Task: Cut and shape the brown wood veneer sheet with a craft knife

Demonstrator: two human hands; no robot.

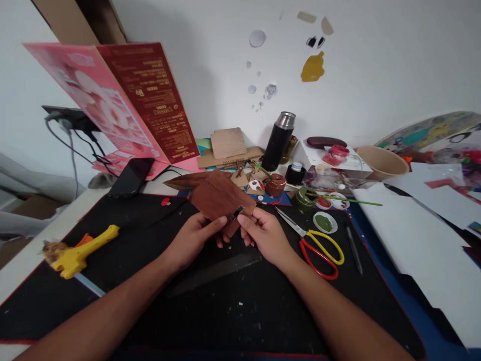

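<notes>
A reddish-brown painted piece (219, 194), flat and folded-looking, is held up over the black mat (150, 321). My left hand (196, 234) is closed on its lower left edge, with the thumb on top. At its lower right corner my right hand (263, 231) pinches it, thumb near a small black patch. Both hands' other fingers are partly hidden beneath the piece. Below the hands lies a dark translucent ruler (218, 273). Scissors (311, 245) with red and yellow handles rest to the right of my right hand.
A yellow glue gun (80, 253) lies left, near a black phone (132, 177). Behind the hands are a black thermos (278, 142), paint jars (305, 199) and cardboard scraps (228, 144). A dark pen (353, 249) and white sheets (413, 240) are at the right.
</notes>
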